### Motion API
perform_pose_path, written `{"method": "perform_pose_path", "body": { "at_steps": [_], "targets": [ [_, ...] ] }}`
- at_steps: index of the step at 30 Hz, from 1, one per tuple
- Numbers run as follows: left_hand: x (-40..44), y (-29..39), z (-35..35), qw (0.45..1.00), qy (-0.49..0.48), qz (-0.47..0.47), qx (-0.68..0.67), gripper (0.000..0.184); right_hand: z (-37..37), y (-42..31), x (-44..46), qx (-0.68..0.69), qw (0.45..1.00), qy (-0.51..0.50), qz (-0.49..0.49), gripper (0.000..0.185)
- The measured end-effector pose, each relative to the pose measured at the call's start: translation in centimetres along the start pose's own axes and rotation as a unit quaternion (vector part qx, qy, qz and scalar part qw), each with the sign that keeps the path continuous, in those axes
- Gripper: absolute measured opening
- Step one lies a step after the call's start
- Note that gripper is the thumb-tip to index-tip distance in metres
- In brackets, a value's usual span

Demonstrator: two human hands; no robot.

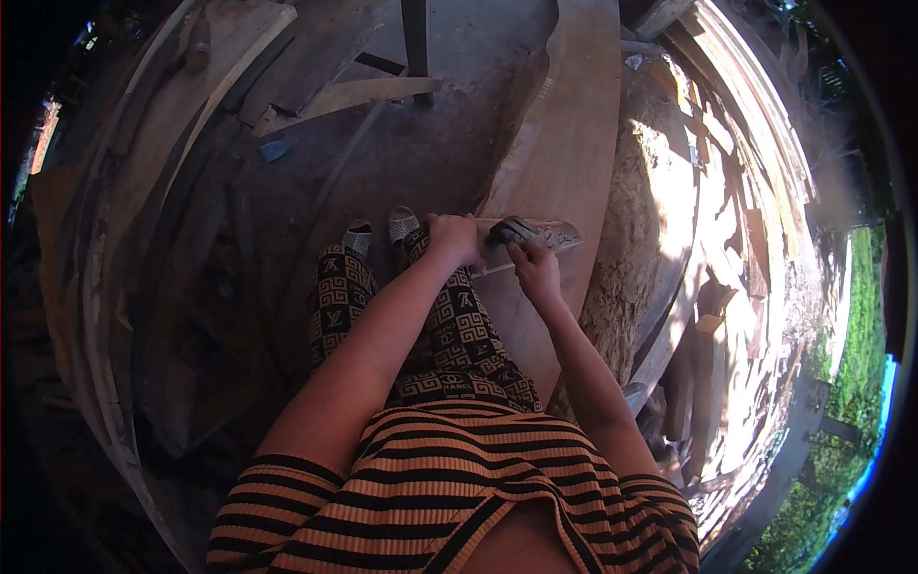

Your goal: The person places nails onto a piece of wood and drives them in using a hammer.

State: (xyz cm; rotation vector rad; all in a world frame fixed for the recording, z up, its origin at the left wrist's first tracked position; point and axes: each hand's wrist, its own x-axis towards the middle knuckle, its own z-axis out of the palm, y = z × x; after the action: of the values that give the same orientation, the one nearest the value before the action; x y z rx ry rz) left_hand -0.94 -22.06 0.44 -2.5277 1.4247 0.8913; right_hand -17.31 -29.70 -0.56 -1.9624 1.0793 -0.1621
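Note:
My left hand (453, 239) is closed over the left end of a short wooden piece (561, 232), which lies across a long wide board (579, 124). My right hand (535, 270) grips a dark, rounded hand tool (513, 231) that rests against the upper face of the piece; its exact kind cannot be made out. The right end of the wooden piece is rounded and looks patterned or rough. The fingertips of my left hand are partly hidden.
A rough log or slab (622, 220) runs along the right of the board, with sunlit planks (708, 316) stacked beyond. More boards (225, 67) lean at the left. A curved wooden offcut (359, 93) and a bluish scrap (276, 149) lie on the floor ahead.

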Motion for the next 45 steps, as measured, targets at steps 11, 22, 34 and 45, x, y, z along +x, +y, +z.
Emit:
{"method": "perform_pose_path", "body": {
  "at_steps": [11, 22, 34, 45],
  "targets": [
    [-0.1, -0.1, -0.4, 1.0, -0.006, 0.0, -0.011, 0.089, 0.6, 0.0, 0.8, 0.023, 0.999, 0.023, 0.009, 0.037],
    [0.2, 0.1, 0.0, 1.0, 0.011, -0.016, -0.01, 0.081, 2.2, 0.7, 1.1, 0.048, 0.998, 0.03, -0.029, 0.034],
    [-0.4, 0.3, -0.8, 1.0, 0.004, -0.012, -0.014, 0.079, 2.1, 0.1, 0.9, 0.09, 0.995, 0.037, -0.004, 0.036],
    [-0.3, 0.3, -0.4, 1.0, 0.01, -0.018, -0.001, 0.081, 1.2, 0.4, -2.3, 0.142, 0.988, -0.006, 0.065, 0.039]
  ]
}}
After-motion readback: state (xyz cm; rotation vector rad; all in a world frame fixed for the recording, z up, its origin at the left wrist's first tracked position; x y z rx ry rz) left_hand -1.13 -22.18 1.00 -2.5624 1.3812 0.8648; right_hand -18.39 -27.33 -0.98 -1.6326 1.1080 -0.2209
